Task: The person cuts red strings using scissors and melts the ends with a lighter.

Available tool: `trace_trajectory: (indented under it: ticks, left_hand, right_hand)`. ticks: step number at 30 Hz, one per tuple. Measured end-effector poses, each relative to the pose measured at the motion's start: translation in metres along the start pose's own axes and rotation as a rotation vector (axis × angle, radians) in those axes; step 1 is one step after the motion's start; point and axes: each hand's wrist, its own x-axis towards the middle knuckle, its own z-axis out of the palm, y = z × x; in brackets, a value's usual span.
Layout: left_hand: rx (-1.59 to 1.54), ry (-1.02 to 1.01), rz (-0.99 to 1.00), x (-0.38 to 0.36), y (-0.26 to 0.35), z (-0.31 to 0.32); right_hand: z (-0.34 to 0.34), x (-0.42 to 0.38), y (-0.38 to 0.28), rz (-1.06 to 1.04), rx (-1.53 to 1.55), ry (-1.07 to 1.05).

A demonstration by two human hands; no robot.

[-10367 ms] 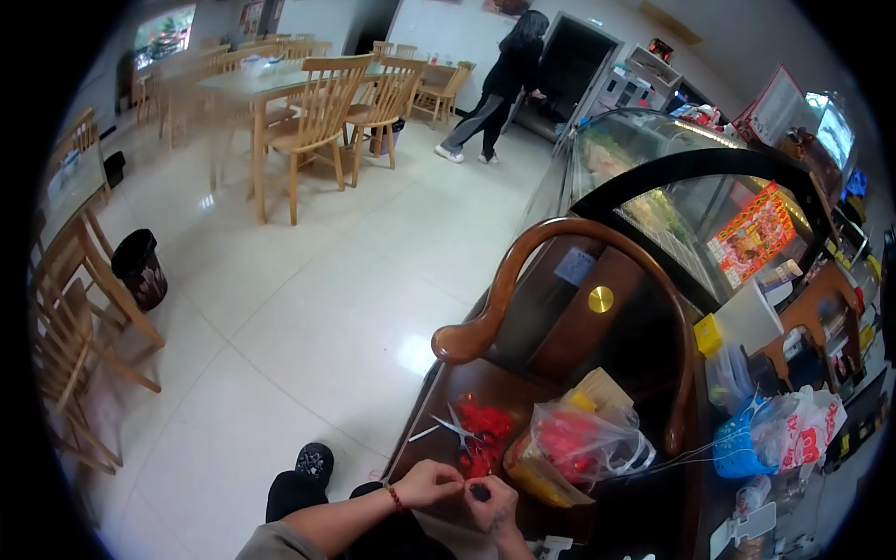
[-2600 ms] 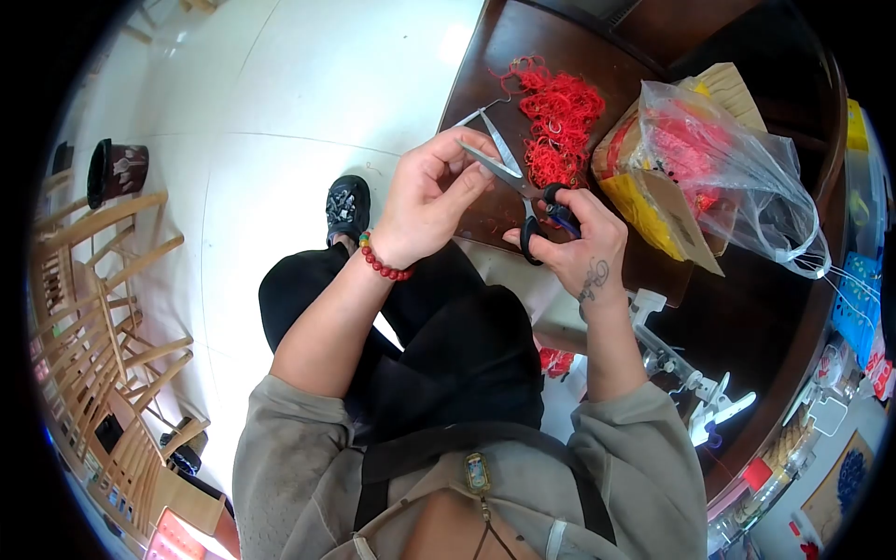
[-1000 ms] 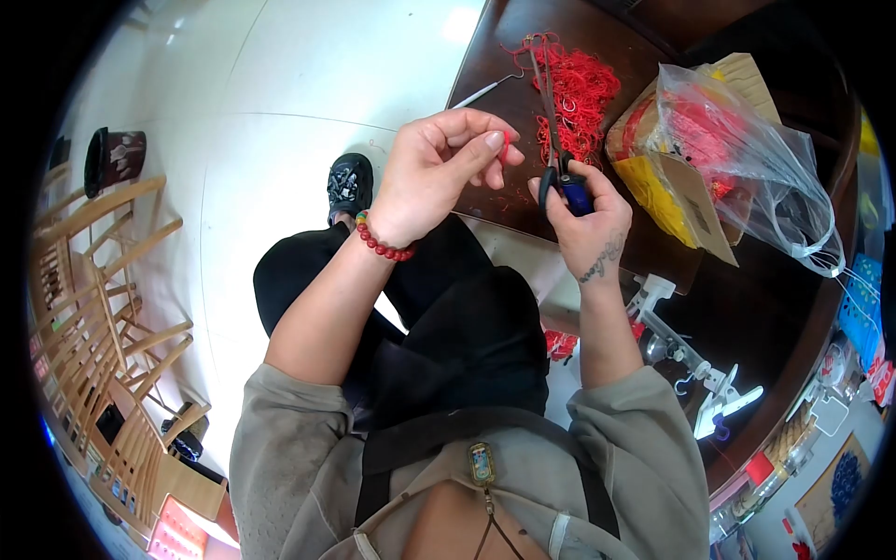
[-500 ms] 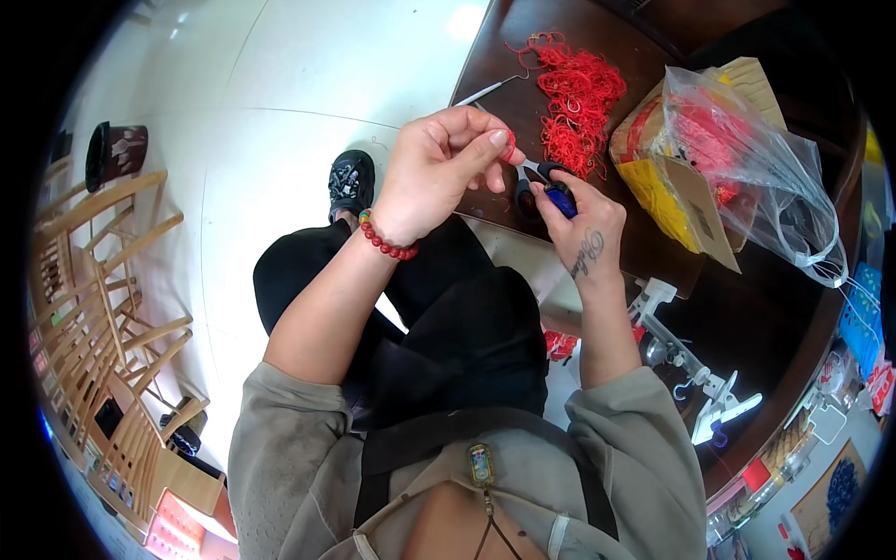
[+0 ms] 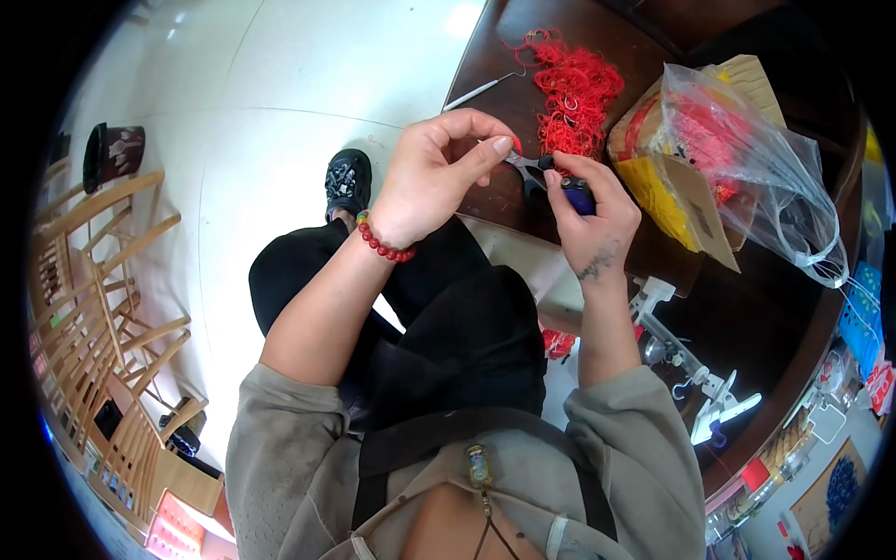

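Observation:
My left hand [image 5: 443,177], wearing a red bead bracelet [image 5: 383,247], pinches a small piece of red cord [image 5: 516,146] between thumb and fingers. Close beside it, my right hand [image 5: 599,217] grips small scissors [image 5: 546,163] with dark handles, their metal blades pointing at the cord. A dark blue object [image 5: 579,197], perhaps a lighter, is also in that hand; its kind is partly hidden by the fingers. Beyond both hands, a tangled heap of red cords [image 5: 579,93] lies on the dark wooden table [image 5: 495,56].
A thin hooked tool [image 5: 476,93] lies near the table's left edge. On the right stands a cardboard box [image 5: 695,210] with a clear plastic bag [image 5: 779,177] over it. Below the tabletop is a white metal stand [image 5: 686,350]. Wooden chairs [image 5: 112,271] stand at the left.
My right hand has turned and shifted slightly right, and the scissors with it. Their blades now show nearer the cord. My left hand keeps its pinch almost in place.

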Motion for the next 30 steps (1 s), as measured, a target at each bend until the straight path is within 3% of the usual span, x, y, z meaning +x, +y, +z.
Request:
trace_trajectory:
  ticks: [4, 9, 15, 21, 28, 30]
  left_hand:
    - [0.004, -0.021, -0.015, 0.0, -0.003, 0.002]
    - [0.029, -0.061, -0.064, -0.003, 0.007, 0.004]
    - [0.077, -0.095, -0.057, -0.002, 0.005, 0.0]
    - [-0.043, -0.147, -0.124, -0.004, 0.006, -0.002]
    - [0.008, -0.172, -0.129, -0.005, 0.014, 0.0]
    - [-0.028, -0.144, -0.014, -0.003, 0.003, 0.004]
  right_hand:
    - [0.001, 0.003, -0.042, 0.489, 0.685, -0.115]
    - [0.015, 0.001, -0.036, 0.273, 0.318, 0.0]
    - [0.008, 0.006, -0.029, 0.34, 0.41, -0.114]
    - [0.005, 0.004, -0.029, 0.469, 0.713, -0.189]
    - [0.002, 0.004, -0.031, 0.474, 0.723, -0.19]
    - [0.002, 0.004, -0.032, 0.463, 0.694, -0.18]
